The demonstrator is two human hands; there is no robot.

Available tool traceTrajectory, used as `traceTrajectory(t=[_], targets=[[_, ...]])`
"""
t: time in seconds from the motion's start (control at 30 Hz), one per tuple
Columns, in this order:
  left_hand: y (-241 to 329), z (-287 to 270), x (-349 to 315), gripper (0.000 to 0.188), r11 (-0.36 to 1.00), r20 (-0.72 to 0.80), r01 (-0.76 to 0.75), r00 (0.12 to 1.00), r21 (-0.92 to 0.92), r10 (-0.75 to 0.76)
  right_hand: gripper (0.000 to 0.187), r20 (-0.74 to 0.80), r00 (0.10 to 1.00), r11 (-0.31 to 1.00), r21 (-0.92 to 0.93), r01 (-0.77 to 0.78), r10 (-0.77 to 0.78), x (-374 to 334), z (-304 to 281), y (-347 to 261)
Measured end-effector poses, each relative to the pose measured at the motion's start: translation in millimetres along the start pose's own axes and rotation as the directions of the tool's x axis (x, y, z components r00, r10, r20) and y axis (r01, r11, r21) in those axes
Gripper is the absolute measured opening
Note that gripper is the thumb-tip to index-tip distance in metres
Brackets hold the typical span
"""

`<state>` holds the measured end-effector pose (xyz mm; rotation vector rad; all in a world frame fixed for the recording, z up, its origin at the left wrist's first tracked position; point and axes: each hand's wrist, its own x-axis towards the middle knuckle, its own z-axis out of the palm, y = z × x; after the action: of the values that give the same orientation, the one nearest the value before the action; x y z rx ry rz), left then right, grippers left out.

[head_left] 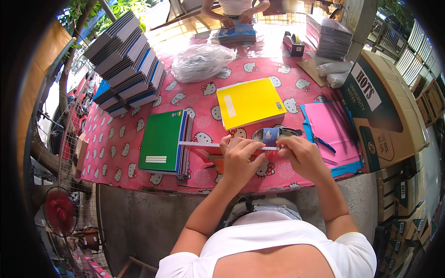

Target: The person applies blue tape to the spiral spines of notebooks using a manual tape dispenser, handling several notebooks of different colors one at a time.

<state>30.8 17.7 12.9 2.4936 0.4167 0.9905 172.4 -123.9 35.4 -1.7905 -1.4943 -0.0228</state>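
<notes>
My left hand [241,157] is closed on a long thin white strip [199,144], which lies level and reaches left to the green spiral notebook [161,139]. At the strip's other end, the fingers of my right hand [302,155] are pinched together, partly blurred. Whether the strip is a ruler or a binding coil is hard to tell. Just beyond my hands sits a dark rounded object with a blue band [270,135], its kind unclear. Past it lies a yellow spiral notebook [250,103] on a stack. An orange item [219,165] is partly hidden beside my left wrist.
Right of my hands, pink sheets [328,123] carry dark coils [340,121] and a blue-handled tool [324,144]. A cardboard box [394,111] stands beyond. Tall notebook stacks [127,62], a plastic bag [201,62] and a tape dispenser [294,44] line the back, near another person's hands [236,19].
</notes>
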Motion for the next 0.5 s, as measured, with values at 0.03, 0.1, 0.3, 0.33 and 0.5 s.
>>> traceTrajectory(t=[0.03, 0.1, 0.3, 0.33, 0.5], targets=[[-0.5, 0.8, -0.7, 0.018, 1.000, -0.004, 0.004, 1.000, -0.002, -0.004, 0.013, -0.021, 1.000, 1.000, -0.013, 0.021, -0.022, 3.6, -0.4, -5.7], [0.8, 1.3, -0.4, 0.017, 1.000, -0.015, 0.013, 1.000, -0.006, -0.013, 0.014, -0.020, 0.999, 0.998, -0.044, 0.044, -0.045, 6.4, -0.6, -8.2], [0.9, 2.8, -2.2, 0.019, 1.000, -0.028, 0.004, 1.000, -0.010, -0.004, 0.011, -0.086, 0.996, 0.993, -0.116, -0.018, 0.008, 7.7, 5.7, -17.2], [0.4, 2.0, -3.3, 0.019, 1.000, -0.021, -0.003, 1.000, -0.008, 0.002, 0.012, -0.038, 0.999, 0.992, -0.122, 0.001, -0.006, 6.0, 4.9, -16.4], [3.9, -3.8, -9.4, 0.025, 1.000, 0.019, 0.008, 1.000, -0.030, -0.008, 0.018, 0.092, 0.996, 0.991, -0.128, 0.026, -0.014, 8.1, 5.7, -18.4]])
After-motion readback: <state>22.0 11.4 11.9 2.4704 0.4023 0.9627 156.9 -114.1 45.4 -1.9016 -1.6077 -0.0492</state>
